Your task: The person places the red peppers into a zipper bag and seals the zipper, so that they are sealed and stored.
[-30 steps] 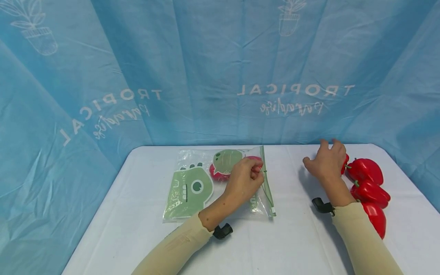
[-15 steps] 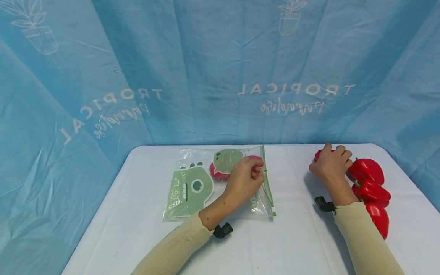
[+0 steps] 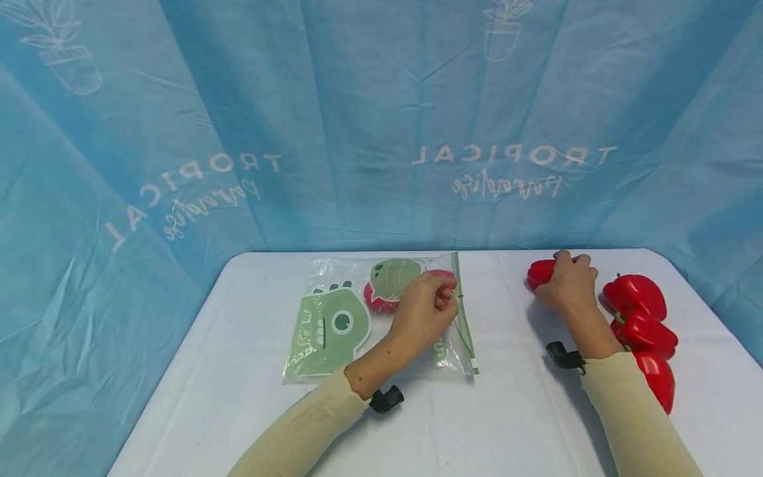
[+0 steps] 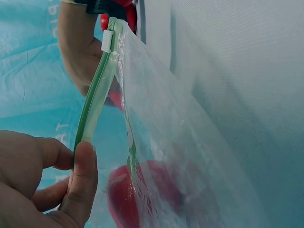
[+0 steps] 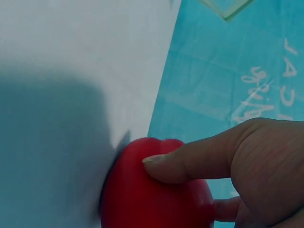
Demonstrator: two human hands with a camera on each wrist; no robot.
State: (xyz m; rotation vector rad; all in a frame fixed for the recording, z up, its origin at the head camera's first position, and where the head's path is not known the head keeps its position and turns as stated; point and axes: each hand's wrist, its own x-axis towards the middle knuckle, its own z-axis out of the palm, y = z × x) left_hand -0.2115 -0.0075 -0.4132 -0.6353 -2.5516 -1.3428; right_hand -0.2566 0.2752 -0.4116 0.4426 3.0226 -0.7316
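Fingers [image 5: 172, 167] of right hand [image 3: 569, 283] around red pepper [image 5: 147, 202]

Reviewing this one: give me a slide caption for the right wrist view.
The right hand grips a red pepper at the white table, with blue lettered curtain behind.

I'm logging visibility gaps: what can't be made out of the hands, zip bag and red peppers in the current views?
Head view: right part of the held bell pepper, covered by the right hand.
Head view: part of the nearest bell pepper, behind the right sleeve.
Head view: full outline of the red contents in the zip bag, behind green print and the left hand.
Right wrist view: the held bell pepper's lower end, cut off by the bottom edge.
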